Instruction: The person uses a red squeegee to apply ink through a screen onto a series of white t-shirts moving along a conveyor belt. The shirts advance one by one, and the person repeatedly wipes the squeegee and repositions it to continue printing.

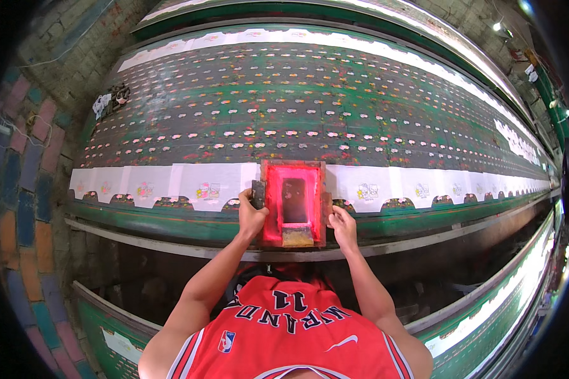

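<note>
Your left hand (251, 213) closes around one dark block (258, 193) at the left edge of a printing frame (294, 199), while your right hand (342, 224), fingers curled, holds its right edge. The single frame lies over the near row of white cloth (234, 174) on a green table (145, 216), one yellowish block (297, 237) at its lower end. At least three printed designs show to your left and two to your right, suggesting work well along; what remains beneath the frame is hidden. One more cloth row (246, 38) lines the far side.
</note>
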Demonstrator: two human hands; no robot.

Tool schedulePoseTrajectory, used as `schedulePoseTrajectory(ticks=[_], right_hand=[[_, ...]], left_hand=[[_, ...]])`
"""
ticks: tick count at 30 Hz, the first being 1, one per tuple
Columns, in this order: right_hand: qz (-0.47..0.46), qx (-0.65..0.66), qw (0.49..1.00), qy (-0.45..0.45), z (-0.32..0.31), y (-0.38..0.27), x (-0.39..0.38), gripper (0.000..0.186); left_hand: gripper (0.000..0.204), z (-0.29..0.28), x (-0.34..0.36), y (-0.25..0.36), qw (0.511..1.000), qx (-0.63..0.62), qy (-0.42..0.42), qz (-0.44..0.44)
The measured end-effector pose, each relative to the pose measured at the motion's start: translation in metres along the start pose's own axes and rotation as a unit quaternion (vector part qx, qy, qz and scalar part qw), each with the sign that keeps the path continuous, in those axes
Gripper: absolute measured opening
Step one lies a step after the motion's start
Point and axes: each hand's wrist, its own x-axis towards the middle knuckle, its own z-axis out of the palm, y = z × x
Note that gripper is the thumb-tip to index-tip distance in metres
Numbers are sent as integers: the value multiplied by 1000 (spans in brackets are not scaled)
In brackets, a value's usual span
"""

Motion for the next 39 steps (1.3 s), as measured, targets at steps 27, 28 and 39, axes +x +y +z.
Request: schedulePoseTrajectory(ticks=[27, 28, 39], right_hand=[[-382, -489, 771, -142, 59, -39, -32, 31], [-389, -492, 765, -145, 59, -38, -27, 30], [-450, -510, 722, -127, 44, -36, -32, 21]], left_hand=[[69, -2, 10, 4, 1000, 9, -25, -14], [70, -3, 9, 6, 999, -1, -27, -23], [73, -4, 7, 12, 999, 29, -15, -25]])
